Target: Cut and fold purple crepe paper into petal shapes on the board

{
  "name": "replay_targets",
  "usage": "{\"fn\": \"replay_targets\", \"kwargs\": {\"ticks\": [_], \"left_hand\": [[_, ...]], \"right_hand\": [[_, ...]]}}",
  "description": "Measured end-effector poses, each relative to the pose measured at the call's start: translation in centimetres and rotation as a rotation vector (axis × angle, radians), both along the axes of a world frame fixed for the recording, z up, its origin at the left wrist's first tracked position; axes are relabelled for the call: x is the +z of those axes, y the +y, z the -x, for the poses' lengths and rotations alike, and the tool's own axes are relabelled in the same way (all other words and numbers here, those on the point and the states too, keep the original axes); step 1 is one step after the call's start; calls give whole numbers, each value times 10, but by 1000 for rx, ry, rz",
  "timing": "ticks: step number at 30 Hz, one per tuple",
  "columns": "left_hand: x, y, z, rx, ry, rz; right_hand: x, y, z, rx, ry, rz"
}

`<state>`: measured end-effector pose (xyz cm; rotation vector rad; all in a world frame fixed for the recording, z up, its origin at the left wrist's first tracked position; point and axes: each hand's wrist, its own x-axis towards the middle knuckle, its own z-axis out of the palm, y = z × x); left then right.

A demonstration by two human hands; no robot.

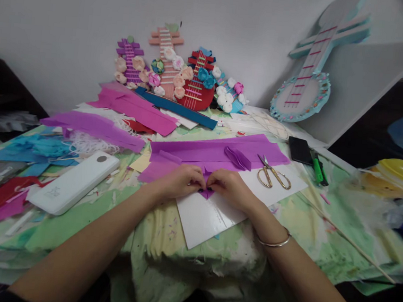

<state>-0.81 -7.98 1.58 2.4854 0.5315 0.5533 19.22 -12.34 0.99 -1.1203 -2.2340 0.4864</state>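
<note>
My left hand (184, 181) and my right hand (227, 187) meet at the middle of the table, fingers pinched on a small piece of purple crepe paper (206, 193). Its lower tip pokes out below my fingertips, while the rest is mostly hidden. Under my hands lies a white board (212, 221). Just behind, a long purple crepe paper strip (202, 147) stretches across, with a folded purple piece (238, 158) resting on it. Gold-handled scissors (274, 173) lie with blades slightly apart to the right of my right hand.
A white power bank (75, 181) lies left. Decorated paper guitars (197, 86) lean on the back wall near a blue strip (177, 107). At right are a black flat object (300, 150), a green cutter (317, 169), a thin stick (350, 237) and a yellow-lidded tub (402, 172).
</note>
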Motion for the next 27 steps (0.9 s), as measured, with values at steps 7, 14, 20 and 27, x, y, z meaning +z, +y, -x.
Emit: {"fn": "replay_targets", "kwargs": {"ticks": [7, 14, 20, 27], "left_hand": [[7, -11, -2, -53, 61, -153], [14, -46, -3, 62, 287, -411], [8, -62, 3, 143, 409, -477], [5, -82, 4, 202, 375, -448]], "right_hand": [[-2, 1, 0, -12, -21, -5], [-6, 2, -1, 0, -9, -7], [0, 1, 1, -6, -41, 27], [1, 0, 2, -3, -28, 39]]}}
